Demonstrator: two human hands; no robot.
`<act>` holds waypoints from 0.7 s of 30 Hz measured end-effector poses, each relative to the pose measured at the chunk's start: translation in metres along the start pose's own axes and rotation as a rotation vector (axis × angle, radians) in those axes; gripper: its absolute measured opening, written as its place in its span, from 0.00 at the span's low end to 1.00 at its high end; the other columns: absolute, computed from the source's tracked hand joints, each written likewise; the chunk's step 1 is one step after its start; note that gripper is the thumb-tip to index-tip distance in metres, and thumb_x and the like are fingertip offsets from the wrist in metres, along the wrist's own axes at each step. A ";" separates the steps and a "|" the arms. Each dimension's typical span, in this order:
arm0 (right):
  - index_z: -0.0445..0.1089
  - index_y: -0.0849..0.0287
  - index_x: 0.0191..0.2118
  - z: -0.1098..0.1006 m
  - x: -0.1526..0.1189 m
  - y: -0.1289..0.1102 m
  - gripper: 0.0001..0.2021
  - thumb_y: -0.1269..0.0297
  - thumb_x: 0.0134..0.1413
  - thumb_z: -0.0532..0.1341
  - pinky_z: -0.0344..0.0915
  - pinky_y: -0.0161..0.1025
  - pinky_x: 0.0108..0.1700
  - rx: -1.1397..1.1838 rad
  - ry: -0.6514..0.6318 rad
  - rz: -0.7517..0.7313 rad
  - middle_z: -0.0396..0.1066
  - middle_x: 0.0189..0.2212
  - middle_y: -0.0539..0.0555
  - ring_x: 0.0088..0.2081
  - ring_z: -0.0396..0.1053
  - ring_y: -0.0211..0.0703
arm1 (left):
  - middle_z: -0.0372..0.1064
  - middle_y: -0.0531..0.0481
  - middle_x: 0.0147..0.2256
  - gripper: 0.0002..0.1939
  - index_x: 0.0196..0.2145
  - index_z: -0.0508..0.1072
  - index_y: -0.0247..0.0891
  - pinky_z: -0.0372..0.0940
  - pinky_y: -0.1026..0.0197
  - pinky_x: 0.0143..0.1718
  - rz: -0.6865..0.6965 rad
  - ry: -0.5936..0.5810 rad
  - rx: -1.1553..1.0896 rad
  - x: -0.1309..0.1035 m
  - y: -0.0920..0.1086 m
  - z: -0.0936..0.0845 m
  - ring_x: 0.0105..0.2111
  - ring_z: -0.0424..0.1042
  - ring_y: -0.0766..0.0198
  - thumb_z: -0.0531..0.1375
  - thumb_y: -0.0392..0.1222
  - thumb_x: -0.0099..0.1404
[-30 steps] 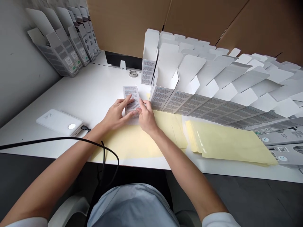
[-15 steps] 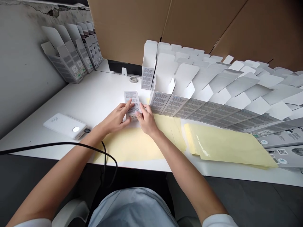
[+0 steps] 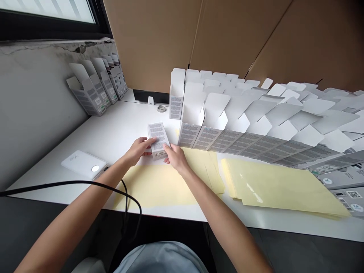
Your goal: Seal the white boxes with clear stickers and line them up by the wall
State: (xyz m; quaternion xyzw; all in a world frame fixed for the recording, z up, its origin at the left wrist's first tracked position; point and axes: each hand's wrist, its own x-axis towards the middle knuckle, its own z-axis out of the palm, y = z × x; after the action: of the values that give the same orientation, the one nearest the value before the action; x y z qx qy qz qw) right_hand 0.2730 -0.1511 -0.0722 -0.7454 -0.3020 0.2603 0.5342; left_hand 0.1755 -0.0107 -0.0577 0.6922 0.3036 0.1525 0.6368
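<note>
A small printed carton (image 3: 158,137), grey-white with lines of text and a barcode at its near end, is between my two hands. My left hand (image 3: 140,150) grips its left edge, thumb on the top face and fingers at the side. On the near right corner my right hand (image 3: 175,155) is closed, thumb over the top and fingers around the edge. Beneath and in front lie yellow sheets (image 3: 159,185) on the white table (image 3: 113,125). Just to the right stand rows of open-topped cartons (image 3: 190,132) with raised flaps.
A stack of glossy yellow sheets (image 3: 284,185) lies at the right. On the left are a white power bank (image 3: 83,163) and a black cable (image 3: 85,182) crossing above my left forearm. More open cartons (image 3: 88,94) line the wall. A tape roll (image 3: 161,109) sits farther back.
The carton has been turned so that its near end face shows, and my left hand has shifted from lying across its top to its left edge. The camera view has tilted up.
</note>
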 end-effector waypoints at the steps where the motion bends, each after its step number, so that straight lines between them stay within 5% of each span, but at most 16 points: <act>1: 0.75 0.61 0.41 -0.001 -0.001 0.000 0.16 0.56 0.64 0.54 0.71 0.34 0.26 0.020 -0.003 -0.017 0.76 0.34 0.56 0.24 0.73 0.39 | 0.75 0.32 0.46 0.32 0.45 0.75 0.28 0.71 0.48 0.41 -0.056 -0.042 -0.030 0.000 0.002 0.000 0.46 0.74 0.44 0.65 0.61 0.56; 4: 0.74 0.57 0.48 -0.005 -0.006 0.000 0.15 0.64 0.63 0.53 0.74 0.35 0.34 0.083 -0.008 -0.086 0.76 0.42 0.55 0.35 0.76 0.41 | 0.75 0.36 0.47 0.33 0.46 0.75 0.32 0.70 0.50 0.44 -0.130 -0.072 -0.112 0.003 0.007 -0.001 0.48 0.74 0.47 0.69 0.61 0.53; 8: 0.70 0.56 0.55 -0.021 -0.023 0.005 0.19 0.63 0.59 0.56 0.74 0.45 0.44 -0.080 0.081 -0.211 0.72 0.51 0.59 0.36 0.75 0.42 | 0.74 0.38 0.51 0.31 0.48 0.75 0.35 0.71 0.49 0.48 0.013 -0.107 -0.193 0.024 0.011 0.001 0.50 0.74 0.47 0.73 0.54 0.50; 14: 0.69 0.59 0.52 -0.043 -0.049 0.022 0.15 0.63 0.61 0.55 0.74 0.41 0.35 -0.188 0.213 -0.315 0.69 0.51 0.61 0.34 0.73 0.40 | 0.69 0.38 0.57 0.40 0.54 0.69 0.37 0.62 0.44 0.60 0.490 -0.108 -0.020 0.106 0.023 0.013 0.59 0.65 0.46 0.75 0.46 0.45; 21: 0.67 0.57 0.50 -0.034 -0.049 0.032 0.13 0.67 0.62 0.53 0.72 0.40 0.30 -0.294 0.150 -0.369 0.70 0.49 0.60 0.33 0.72 0.41 | 0.70 0.39 0.56 0.36 0.54 0.71 0.38 0.61 0.44 0.61 0.565 -0.098 0.124 0.176 0.030 0.037 0.59 0.65 0.45 0.72 0.48 0.48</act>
State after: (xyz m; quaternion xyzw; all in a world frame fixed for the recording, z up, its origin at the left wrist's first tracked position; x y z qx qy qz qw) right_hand 0.2698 -0.2164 -0.0897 -0.7646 -0.4272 0.0552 0.4794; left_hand 0.3402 0.0684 -0.0643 0.7934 0.0762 0.2713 0.5395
